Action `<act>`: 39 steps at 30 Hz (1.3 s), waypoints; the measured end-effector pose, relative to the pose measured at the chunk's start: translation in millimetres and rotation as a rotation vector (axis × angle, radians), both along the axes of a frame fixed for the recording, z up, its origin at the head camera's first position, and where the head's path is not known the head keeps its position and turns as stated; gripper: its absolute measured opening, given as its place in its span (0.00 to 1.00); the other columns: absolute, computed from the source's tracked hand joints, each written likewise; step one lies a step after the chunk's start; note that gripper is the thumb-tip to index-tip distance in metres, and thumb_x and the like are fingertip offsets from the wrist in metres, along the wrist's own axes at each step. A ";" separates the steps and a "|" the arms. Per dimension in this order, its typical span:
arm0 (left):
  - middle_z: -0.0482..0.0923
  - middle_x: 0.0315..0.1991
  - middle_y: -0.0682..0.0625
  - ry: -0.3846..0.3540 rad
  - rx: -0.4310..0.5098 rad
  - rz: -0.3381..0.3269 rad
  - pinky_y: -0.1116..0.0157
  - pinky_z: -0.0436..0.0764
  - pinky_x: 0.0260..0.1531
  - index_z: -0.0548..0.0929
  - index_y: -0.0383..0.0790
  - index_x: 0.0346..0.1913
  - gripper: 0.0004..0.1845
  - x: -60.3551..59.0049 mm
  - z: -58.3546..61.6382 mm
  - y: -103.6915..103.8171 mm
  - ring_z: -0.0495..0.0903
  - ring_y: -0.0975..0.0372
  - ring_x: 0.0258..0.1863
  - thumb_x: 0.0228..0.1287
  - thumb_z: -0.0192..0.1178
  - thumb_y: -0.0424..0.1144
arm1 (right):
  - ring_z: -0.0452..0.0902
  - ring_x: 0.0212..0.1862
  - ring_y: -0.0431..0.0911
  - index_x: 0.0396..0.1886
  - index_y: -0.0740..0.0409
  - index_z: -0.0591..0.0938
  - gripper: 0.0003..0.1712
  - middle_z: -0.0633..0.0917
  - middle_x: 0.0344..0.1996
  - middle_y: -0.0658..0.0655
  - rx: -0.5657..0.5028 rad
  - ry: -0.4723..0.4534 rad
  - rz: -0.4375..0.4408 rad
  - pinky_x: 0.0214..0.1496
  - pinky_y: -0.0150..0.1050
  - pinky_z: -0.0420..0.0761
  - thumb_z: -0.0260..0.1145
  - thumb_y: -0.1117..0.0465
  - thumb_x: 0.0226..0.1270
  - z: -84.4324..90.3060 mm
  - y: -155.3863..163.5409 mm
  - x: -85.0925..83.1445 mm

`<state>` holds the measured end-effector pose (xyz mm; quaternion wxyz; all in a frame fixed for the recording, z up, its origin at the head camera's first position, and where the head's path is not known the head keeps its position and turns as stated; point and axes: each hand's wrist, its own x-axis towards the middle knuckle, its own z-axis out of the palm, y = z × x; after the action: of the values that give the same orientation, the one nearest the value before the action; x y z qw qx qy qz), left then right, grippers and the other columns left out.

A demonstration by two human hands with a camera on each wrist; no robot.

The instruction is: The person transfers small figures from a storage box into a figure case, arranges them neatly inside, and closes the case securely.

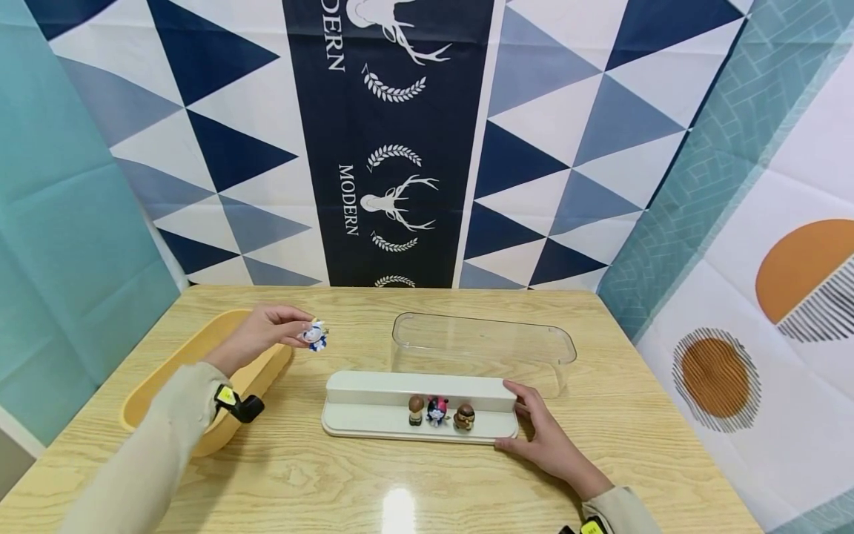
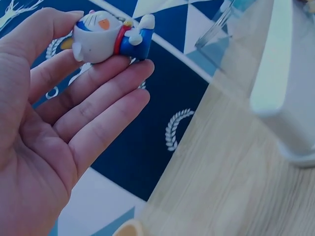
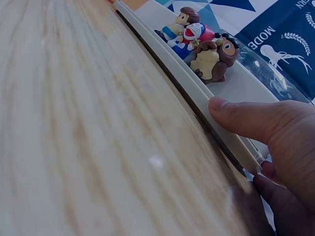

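My left hand (image 1: pixel 272 328) pinches a small blue-and-white cartoon cat figurine (image 2: pixel 110 37) between thumb and fingertips, raised over the table beside the yellow tub. In the left wrist view the figurine lies sideways, its red collar showing. My right hand (image 1: pixel 543 437) grips the right end of a white stepped display base (image 1: pixel 373 417), the thumb at its front edge and fingers round the end. On the base's lower step, three figurines stand in a row: a brown-haired one (image 1: pixel 416 409), a red-and-black-topped one (image 1: pixel 437 410) and a brown animal-like one (image 1: pixel 464 417).
A yellow oblong tub (image 1: pixel 143 397) stands at the left, partly hidden by the left forearm. Behind the display base sits a clear plastic cover (image 1: pixel 480 334). Patterned cloth (image 1: pixel 400 148) hangs behind the wooden table (image 1: pixel 320 482).
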<state>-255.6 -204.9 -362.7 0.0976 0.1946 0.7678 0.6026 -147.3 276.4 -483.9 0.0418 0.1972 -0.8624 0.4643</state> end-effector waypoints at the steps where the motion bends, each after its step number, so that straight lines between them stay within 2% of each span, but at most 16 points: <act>1: 0.84 0.40 0.50 0.002 0.001 0.004 0.65 0.85 0.41 0.75 0.14 0.55 0.20 0.7 -0.6 2.5 0.87 0.63 0.34 0.71 0.59 0.31 | 0.69 0.66 0.62 0.76 0.52 0.59 0.52 0.65 0.66 0.62 0.000 -0.001 0.000 0.67 0.54 0.67 0.79 0.60 0.55 -0.1 0.0 0.0; 9: 0.85 0.40 0.48 0.028 0.023 -0.038 0.64 0.85 0.39 0.75 0.13 0.54 0.18 3.3 -5.8 17.9 0.86 0.62 0.32 0.70 0.59 0.28 | 0.68 0.66 0.63 0.76 0.52 0.59 0.53 0.65 0.66 0.62 0.001 -0.006 0.000 0.67 0.56 0.66 0.79 0.60 0.55 -0.9 -0.2 -0.5; 22: 0.82 0.49 0.31 0.026 -0.042 -0.116 0.60 0.85 0.41 0.78 0.16 0.54 0.16 7.2 -13.8 39.0 0.87 0.61 0.35 0.71 0.59 0.28 | 0.69 0.66 0.62 0.76 0.52 0.60 0.53 0.66 0.66 0.62 0.006 0.010 -0.001 0.66 0.56 0.67 0.79 0.61 0.54 -1.5 -0.3 -0.6; 34: 0.83 0.47 0.32 0.028 -0.059 -0.167 0.60 0.86 0.40 0.80 0.17 0.52 0.15 13.3 -27.7 59.0 0.87 0.62 0.35 0.69 0.60 0.27 | 0.69 0.66 0.62 0.76 0.54 0.59 0.53 0.66 0.66 0.62 0.007 0.008 0.000 0.67 0.56 0.66 0.79 0.61 0.54 -0.4 -1.6 0.1; 39: 0.84 0.45 0.32 0.026 -0.067 -0.205 0.60 0.85 0.39 0.80 0.17 0.51 0.13 16.4 -35.5 65.6 0.86 0.62 0.35 0.69 0.59 0.26 | 0.69 0.66 0.62 0.76 0.54 0.59 0.53 0.66 0.66 0.62 0.008 0.002 -0.003 0.68 0.52 0.66 0.79 0.61 0.54 0.3 -1.9 0.2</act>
<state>-239.2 -139.3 -398.2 0.1552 0.2766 0.7647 0.5609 -147.1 274.5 -483.6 0.0427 0.1967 -0.8644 0.4607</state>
